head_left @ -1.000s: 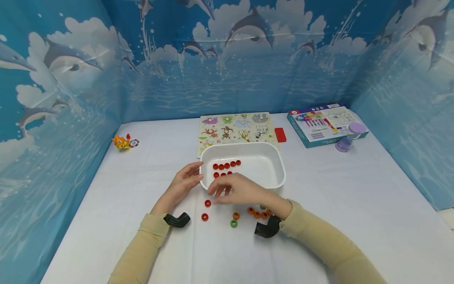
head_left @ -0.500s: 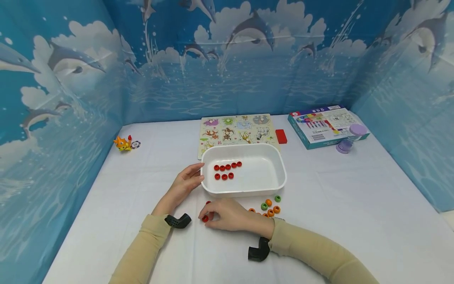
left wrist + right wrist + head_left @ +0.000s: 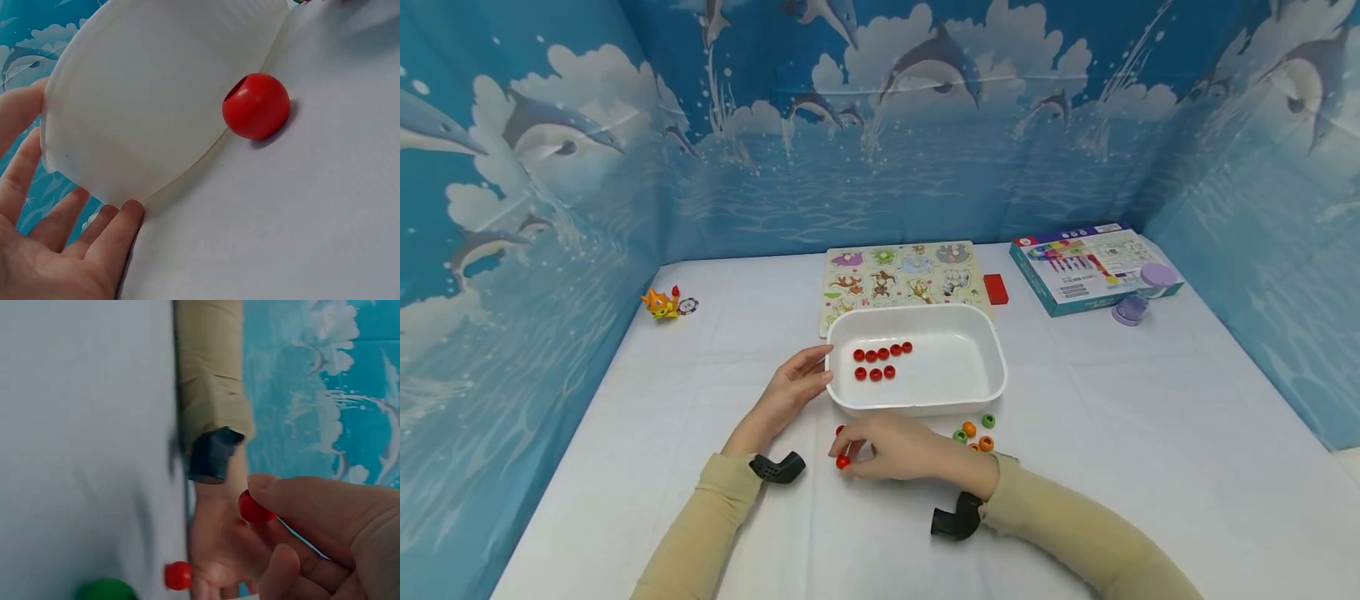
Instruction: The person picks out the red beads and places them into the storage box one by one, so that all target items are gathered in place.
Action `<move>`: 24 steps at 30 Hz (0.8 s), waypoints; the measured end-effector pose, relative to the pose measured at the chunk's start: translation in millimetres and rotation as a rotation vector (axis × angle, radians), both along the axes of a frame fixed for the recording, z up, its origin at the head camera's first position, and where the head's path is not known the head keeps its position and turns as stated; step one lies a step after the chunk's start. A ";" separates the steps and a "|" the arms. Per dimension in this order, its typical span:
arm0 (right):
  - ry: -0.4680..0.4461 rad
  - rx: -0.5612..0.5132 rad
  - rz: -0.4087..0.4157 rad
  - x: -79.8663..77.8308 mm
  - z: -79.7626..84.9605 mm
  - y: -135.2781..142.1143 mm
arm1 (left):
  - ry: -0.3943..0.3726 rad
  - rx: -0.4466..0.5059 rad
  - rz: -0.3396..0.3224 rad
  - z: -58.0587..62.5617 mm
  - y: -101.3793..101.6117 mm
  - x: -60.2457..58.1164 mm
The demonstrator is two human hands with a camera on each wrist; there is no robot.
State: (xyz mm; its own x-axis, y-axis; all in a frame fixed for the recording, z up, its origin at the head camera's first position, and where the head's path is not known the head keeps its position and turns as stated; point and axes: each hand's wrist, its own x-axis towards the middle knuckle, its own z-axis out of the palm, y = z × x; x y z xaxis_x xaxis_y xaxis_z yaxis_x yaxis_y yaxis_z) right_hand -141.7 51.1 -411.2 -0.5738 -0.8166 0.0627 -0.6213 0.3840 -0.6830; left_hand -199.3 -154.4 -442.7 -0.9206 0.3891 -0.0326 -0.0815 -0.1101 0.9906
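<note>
My right hand (image 3: pixel 895 447) pinches a red bead (image 3: pixel 843 461) between thumb and fingertips, just above the cloth in front of the tray. The right wrist view shows the held bead (image 3: pixel 255 507) closely. Relaxed, nearly straight fingers of my left hand (image 3: pixel 787 392) touch the left end of the white tray (image 3: pixel 955 406). Inside the tray are two rows of red beads (image 3: pixel 883 353). Another red bead (image 3: pixel 256 106) lies on the cloth beside the tray wall, partly hidden by my right hand in the head view.
Green beads (image 3: pixel 988 421) and orange beads (image 3: pixel 987 443) lie before the tray, some covered by my right arm. Behind it are an animal puzzle board (image 3: pixel 917 265) and a red block (image 3: pixel 996 289). A box (image 3: pixel 1090 271), purple jar (image 3: pixel 1130 310) and small toy (image 3: pixel 660 303) stand farther off.
My right hand has come from over the tray down to the cloth in front and has taken hold of a red bead, lifting it slightly. My left hand stays at the tray's end.
</note>
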 end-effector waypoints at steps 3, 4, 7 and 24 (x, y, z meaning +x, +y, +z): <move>-0.108 -0.069 0.017 -7.7 21.2 11.1 | 0.002 -0.013 0.001 0.4 -0.9 -0.1; -0.110 -0.090 0.011 -11.6 27.7 15.5 | 0.000 -0.018 0.002 0.6 -0.7 -0.1; -0.073 -0.124 -0.031 -29.1 43.5 29.5 | -0.010 -0.027 0.013 1.1 -0.2 0.0; -0.104 0.191 -0.352 -114.0 6.0 57.0 | -0.004 -0.049 0.012 2.7 -0.1 0.7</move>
